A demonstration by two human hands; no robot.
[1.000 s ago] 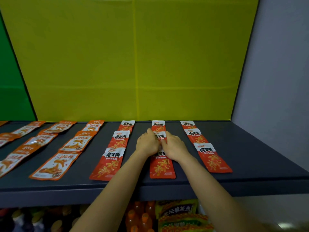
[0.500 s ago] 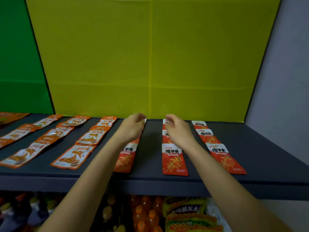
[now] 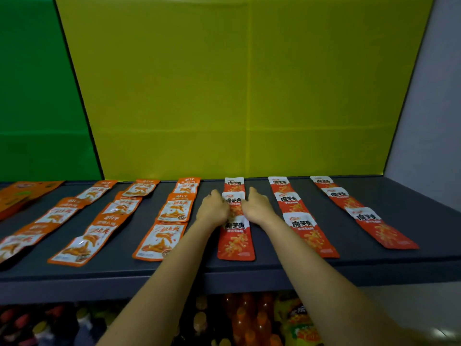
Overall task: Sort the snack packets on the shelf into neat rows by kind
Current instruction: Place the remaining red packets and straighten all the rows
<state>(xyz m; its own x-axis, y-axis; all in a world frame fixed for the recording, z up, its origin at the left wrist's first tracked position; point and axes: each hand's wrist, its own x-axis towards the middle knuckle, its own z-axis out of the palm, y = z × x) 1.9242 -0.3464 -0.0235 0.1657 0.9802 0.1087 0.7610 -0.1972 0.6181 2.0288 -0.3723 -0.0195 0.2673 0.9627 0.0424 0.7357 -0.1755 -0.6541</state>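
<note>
On the dark shelf (image 3: 274,267) red packets lie in three rows running front to back. My left hand (image 3: 212,211) and my right hand (image 3: 258,208) flank the leftmost red row and pinch the two side edges of its middle red packet (image 3: 234,201). That packet overlaps the front red packet (image 3: 235,239), and a back red packet (image 3: 234,184) lies behind it. The second red row (image 3: 300,222) and third red row (image 3: 363,208) lie to the right. Orange-and-white packets (image 3: 172,216) fill several rows to the left.
Flat orange boxes (image 3: 23,196) lie at the shelf's far left. A yellow panel (image 3: 237,96) closes the back and a grey wall (image 3: 434,121) the right side. Below the shelf stand orange bottles (image 3: 239,318) and snack bags (image 3: 299,323).
Both hands went from one red row's middle packet to the shelf's back, apart, then closed on the middle packet of the row to its left. The view swung left.
</note>
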